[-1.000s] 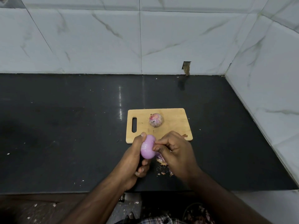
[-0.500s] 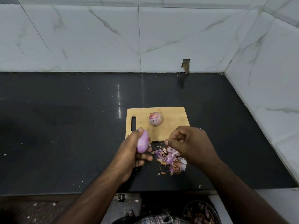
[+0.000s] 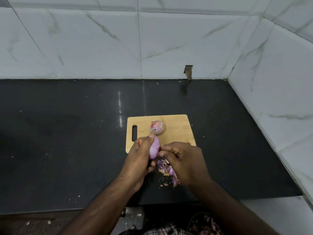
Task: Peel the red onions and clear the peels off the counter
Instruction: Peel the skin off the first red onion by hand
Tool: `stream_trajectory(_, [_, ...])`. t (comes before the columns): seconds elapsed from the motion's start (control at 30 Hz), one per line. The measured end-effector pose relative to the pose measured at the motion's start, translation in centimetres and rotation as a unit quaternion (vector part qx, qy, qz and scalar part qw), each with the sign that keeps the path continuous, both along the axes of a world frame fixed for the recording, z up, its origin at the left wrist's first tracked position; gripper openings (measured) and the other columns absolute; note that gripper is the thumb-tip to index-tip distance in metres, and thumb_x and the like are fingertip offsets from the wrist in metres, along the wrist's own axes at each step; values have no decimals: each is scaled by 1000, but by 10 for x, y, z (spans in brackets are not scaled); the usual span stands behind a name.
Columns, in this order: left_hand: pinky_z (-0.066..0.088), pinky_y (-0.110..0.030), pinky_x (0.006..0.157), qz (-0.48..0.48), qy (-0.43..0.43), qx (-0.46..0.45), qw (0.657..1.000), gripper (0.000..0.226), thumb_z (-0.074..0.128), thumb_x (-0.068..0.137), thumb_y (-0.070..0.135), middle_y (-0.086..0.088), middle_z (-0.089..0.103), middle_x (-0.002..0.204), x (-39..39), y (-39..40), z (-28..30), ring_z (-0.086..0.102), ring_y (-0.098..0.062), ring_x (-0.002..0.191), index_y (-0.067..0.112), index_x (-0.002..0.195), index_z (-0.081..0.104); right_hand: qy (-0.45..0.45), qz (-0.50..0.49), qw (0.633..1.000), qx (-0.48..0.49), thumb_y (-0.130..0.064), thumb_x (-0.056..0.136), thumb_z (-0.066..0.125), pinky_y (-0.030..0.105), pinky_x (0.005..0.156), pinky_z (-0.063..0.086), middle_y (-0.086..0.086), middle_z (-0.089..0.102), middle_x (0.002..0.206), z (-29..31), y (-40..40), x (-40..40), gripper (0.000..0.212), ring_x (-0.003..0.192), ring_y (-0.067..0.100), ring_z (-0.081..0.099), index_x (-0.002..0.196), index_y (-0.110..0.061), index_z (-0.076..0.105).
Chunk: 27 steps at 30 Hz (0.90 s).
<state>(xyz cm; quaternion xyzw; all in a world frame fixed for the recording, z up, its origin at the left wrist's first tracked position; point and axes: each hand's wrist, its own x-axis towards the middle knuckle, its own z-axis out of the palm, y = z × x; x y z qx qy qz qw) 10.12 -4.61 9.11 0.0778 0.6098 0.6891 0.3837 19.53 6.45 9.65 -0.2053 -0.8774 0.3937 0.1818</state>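
Note:
My left hand (image 3: 139, 157) grips a smooth, pale purple peeled onion (image 3: 154, 148) just in front of the wooden cutting board (image 3: 177, 131). My right hand (image 3: 183, 160) has its fingertips pinched against the onion's right side. A second onion (image 3: 158, 127), still in patchy pink skin, rests on the board behind the hands. A heap of purple and brown peels (image 3: 166, 172) lies on the black counter (image 3: 67, 141) under my right hand, partly hidden by it.
White marble tiles close off the back and the right side. A dark container (image 3: 205, 224) holding peels sits below the counter's front edge at lower right. Small flakes dot the counter to the left.
My right hand, which had pulled away to the right over the peel heap, has come back against the onion. The left hand kept hold of the onion.

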Motion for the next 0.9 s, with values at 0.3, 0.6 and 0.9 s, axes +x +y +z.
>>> stream_trajectory(0.3, [35, -24, 45, -30, 80, -37, 996, 39, 53, 89, 53, -4, 55, 68, 0, 4, -4, 45, -10, 50, 14, 92, 55, -101, 85, 975, 180, -33, 96, 44, 30, 63, 42, -11, 51, 85, -1, 12, 6, 19, 74, 11, 49, 93, -23, 60])
stream_trajectory(0.6, [47, -25, 58, 20, 67, -51, 996, 16, 67, 93, 39, -4, 69, 93, -11, 0, -6, 59, -13, 70, 36, 109, 65, -144, 96, 980, 94, -33, 91, 61, 34, 85, 51, -10, 71, 100, 21, 14, 10, 26, 93, 8, 61, 116, -34, 63])
stream_trajectory(0.9, [59, -38, 76, -105, 40, 15, 994, 51, 77, 81, 6, -11, 74, 106, -18, -10, -8, 73, -26, 91, 21, 128, 66, -112, 101, 988, 9, -44, 76, 79, 24, 106, 41, -11, 47, 144, 6, 19, -3, 89, 126, 4, 46, 150, -28, 33])
